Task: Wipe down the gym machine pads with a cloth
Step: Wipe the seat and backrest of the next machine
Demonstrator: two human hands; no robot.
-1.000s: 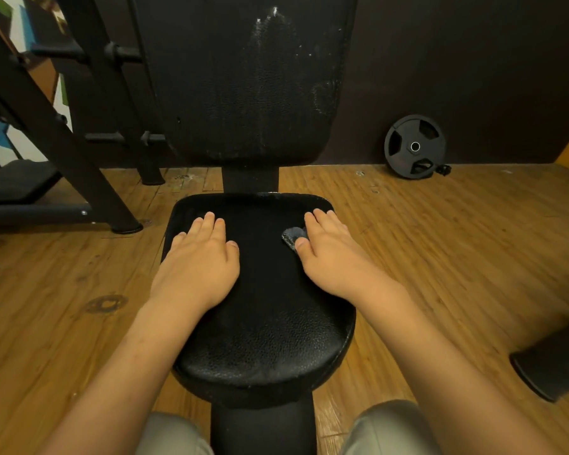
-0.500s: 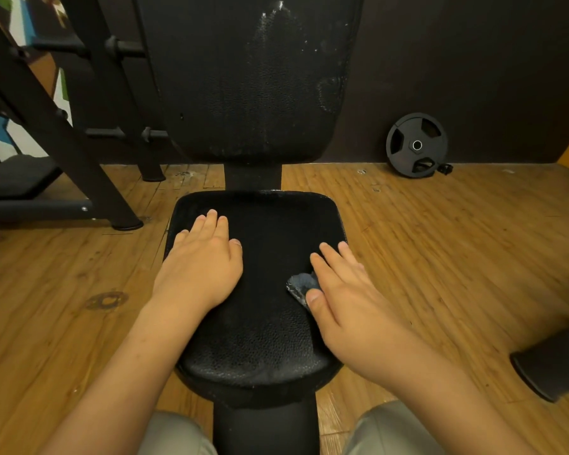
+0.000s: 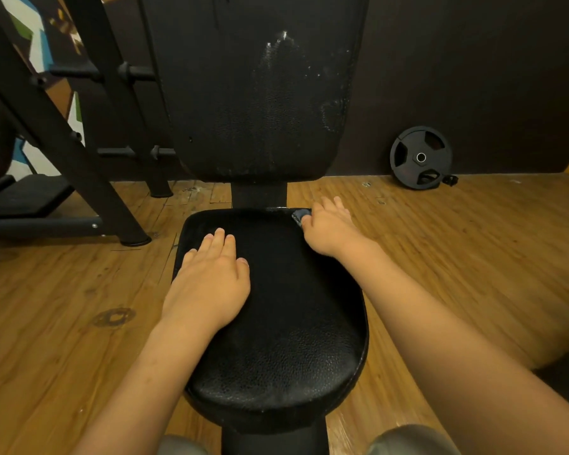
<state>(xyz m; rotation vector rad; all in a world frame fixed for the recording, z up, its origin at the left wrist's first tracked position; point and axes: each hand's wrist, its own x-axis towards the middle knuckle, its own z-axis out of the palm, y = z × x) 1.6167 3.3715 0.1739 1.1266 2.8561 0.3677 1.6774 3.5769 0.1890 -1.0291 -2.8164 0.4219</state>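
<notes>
The right hand (image 3: 329, 226) presses a small dark cloth (image 3: 301, 215) (mostly hidden under the hand) with straight fingers onto the far right corner of the seat pad (image 3: 276, 339), while the left hand (image 3: 211, 284) lies flat, fingers straight, by its left edge, holding nothing

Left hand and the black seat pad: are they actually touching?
Touching. The head view shows the left hand lying flat, palm down, on the left part of the seat pad, with no gap visible.
</notes>
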